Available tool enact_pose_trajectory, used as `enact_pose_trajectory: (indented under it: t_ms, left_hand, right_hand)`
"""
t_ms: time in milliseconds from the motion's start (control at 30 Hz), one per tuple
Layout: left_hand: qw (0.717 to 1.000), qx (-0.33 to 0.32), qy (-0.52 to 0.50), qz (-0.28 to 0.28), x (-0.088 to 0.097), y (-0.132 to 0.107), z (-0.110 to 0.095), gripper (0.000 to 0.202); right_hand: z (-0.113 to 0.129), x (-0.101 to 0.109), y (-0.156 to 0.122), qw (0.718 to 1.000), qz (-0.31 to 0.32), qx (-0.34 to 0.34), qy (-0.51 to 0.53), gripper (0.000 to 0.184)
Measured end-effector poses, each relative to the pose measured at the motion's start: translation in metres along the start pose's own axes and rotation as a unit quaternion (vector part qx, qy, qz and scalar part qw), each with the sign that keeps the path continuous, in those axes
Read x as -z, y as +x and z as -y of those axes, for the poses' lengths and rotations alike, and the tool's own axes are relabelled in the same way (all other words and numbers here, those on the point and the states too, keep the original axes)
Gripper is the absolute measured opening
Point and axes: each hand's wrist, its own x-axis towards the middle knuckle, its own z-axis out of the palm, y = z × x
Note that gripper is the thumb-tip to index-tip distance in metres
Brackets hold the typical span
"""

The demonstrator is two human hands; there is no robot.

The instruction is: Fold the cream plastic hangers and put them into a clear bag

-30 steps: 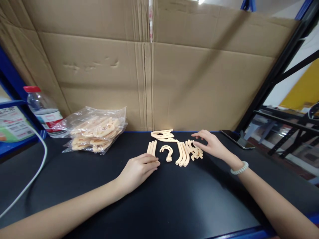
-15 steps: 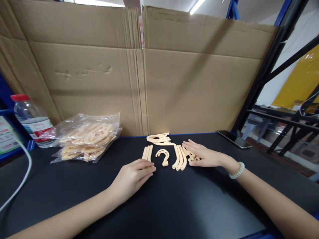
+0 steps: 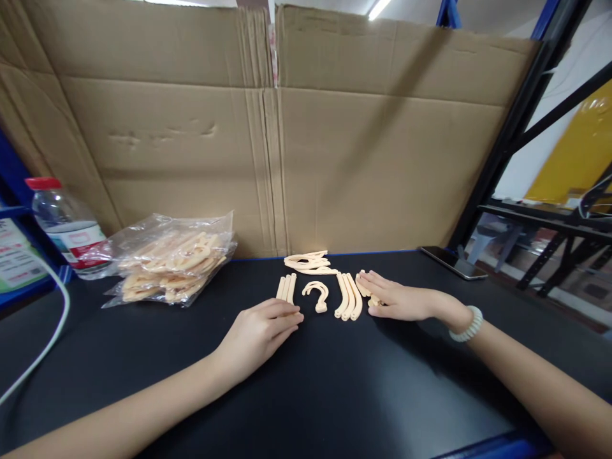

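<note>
My left hand bends its fingers over the near ends of three cream hanger arms, standing side by side; the fingertips are pressed together there and cover those ends. A cream hanger hook lies between this group and three curved hanger arms. My right hand is stretched out low to the right of the curved arms, fingers extended over a few small cream pieces that it partly hides. Behind the hook, more cream hanger parts lie in a loose pile.
Clear plastic bags of cream parts lie at left, beside a red-capped bottle. A white cable runs along the left edge. Cardboard walls off the back of the black table. A phone lies at the back right.
The view has shifted slightly. My left hand stays at the straight arms; my right hand has drawn some of the small pieces together, with more of them under its fingers.
</note>
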Motion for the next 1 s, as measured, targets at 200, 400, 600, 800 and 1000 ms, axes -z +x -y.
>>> enact_pose_trajectory:
  t_ms: [200,400,600,800,1000]
  left_hand:
    - [1.000,-0.008,0.008,-0.001,-0.001,0.001,0.001,0.026]
    - [1.000,-0.002,0.000,-0.006,-0.001,0.000,0.000,0.024]
    - [1.000,0.010,-0.014,-0.005,0.000,0.001,-0.002,0.020]
    - [0.999,0.020,-0.029,0.003,0.003,0.004,-0.006,0.017]
    - [0.999,0.035,-0.029,-0.013,0.006,0.007,-0.011,0.016]
  right_hand:
    - [-0.006,0.002,0.003,1.000,0.014,-0.020,-0.002,0.074]
    - [-0.009,-0.001,0.007,1.000,-0.018,-0.010,0.002,0.072]
    - [-0.009,0.000,0.006,0.998,-0.054,-0.002,0.007,0.071]
    - [-0.005,0.017,0.002,0.983,-0.181,0.023,0.010,0.068]
    - [-0.009,0.014,0.013,0.931,-0.362,0.048,0.003,0.032]
